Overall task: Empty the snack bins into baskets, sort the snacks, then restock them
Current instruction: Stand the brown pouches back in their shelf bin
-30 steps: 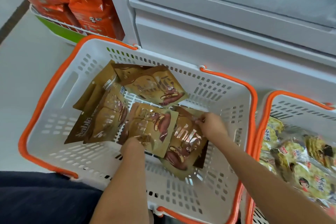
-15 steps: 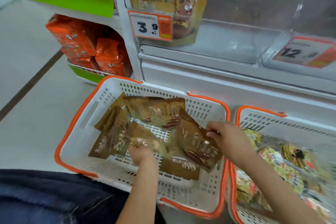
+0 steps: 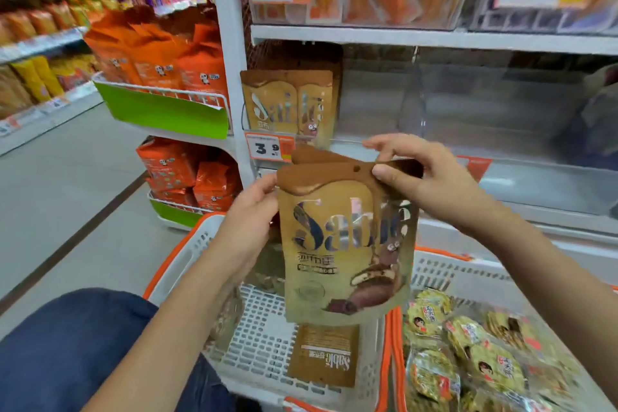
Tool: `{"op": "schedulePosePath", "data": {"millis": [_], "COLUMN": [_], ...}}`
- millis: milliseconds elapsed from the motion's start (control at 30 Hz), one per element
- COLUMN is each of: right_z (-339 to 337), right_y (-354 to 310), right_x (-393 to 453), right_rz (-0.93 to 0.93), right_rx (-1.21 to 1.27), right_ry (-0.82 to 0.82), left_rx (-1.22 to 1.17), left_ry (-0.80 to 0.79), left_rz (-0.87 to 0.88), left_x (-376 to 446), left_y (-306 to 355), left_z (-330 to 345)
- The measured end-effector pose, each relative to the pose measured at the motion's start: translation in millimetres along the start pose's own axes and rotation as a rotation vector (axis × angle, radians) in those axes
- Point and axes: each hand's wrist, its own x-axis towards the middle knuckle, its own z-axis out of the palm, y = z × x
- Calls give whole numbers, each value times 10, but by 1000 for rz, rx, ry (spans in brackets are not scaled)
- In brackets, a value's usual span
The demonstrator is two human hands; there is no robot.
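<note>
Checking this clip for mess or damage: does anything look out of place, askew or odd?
Nothing looks damaged or spilled. One brown pouch lies upside down in the white basket, print inverted. Left hand and right hand hold a pouch stack upright, top edges slightly fanned.

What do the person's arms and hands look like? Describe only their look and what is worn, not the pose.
Both forearms are bare up to the frame edge, with no sleeves in view. The left hand and the right hand wear no gloves, and no rings, watch or bracelet show on the fingers or wrists. The fingernails look short and unpainted. Dark blue trousers cover the leg at the lower left.
</note>
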Motion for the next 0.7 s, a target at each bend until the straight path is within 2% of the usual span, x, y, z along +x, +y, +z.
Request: {"op": "schedulePosePath", "data": {"millis": [133,367,533,600,700], "right_z": [-143,-194,-224,-224,-195], "right_y": [-22,48,99,89,9], "right_x": [-35,-168,-197,-184,-165], "right_rz": [9,109,167,171,143], "right_rx": [33,31,40,28,30], "right_ry": [148,411,509,511,508], "left_rx": [-158,-354,-338,-228,-80], "left_ry": [-6,-48,-73,-75,89], "left_rz": [35,29,42,83,154], "left_x": [-54,-133,-129,-87,27], "left_y": [143,-11,-57,-19,86], "left_z": [170,513,665,692,688]}}
